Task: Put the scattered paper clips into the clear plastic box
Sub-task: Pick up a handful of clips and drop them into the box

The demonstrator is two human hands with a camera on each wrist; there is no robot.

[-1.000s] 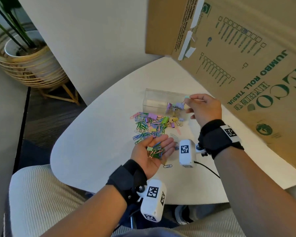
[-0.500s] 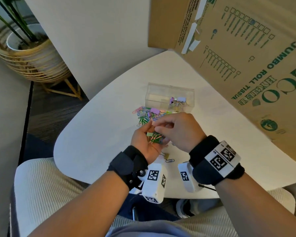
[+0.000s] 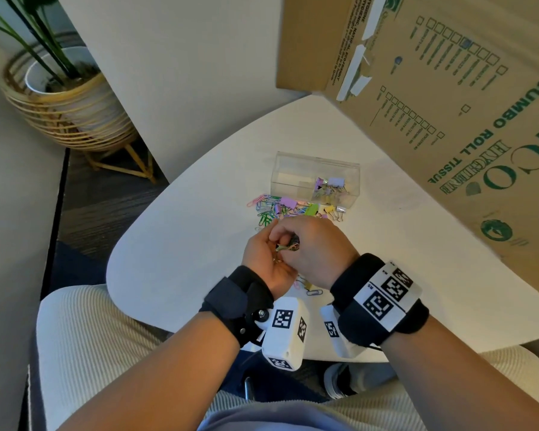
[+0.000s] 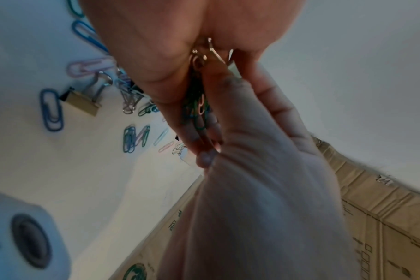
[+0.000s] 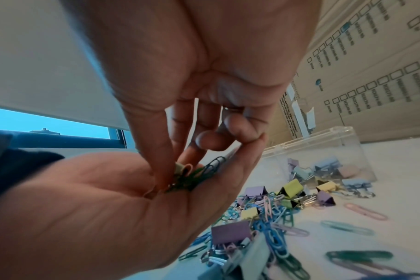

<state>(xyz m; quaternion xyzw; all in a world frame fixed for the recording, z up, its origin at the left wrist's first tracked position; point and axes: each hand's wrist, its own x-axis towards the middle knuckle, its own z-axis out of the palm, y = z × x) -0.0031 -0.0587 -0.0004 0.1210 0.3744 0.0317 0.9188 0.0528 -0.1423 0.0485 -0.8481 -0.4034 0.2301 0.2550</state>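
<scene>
Since a second ago the right hand point(image 3: 311, 250) has come back from the clear plastic box point(image 3: 316, 178) and now sits over the left hand point(image 3: 262, 259) in the lower middle of the head view, both nearer the table edge than before. Nearest, the left hand lies palm up, fingers loosely cupped round a small bunch of paper clips point(image 5: 194, 178), mostly green and blue. Thumb and fingertips point(image 5: 161, 170) of the right hand reach down into that bunch and pinch at it. Just beyond the hands, the scattered pile of paper clips and binder clips point(image 3: 290, 209) spreads across the white table point(image 3: 184, 244), with a few loose clips point(image 3: 308, 289) under the wrists. Behind the pile stands the box, touching its far edge, with several clips heaped at its right end. At the upper right leans a large cardboard carton point(image 3: 464, 104); at the upper left is a potted plant point(image 3: 66, 98) in a woven basket.
</scene>
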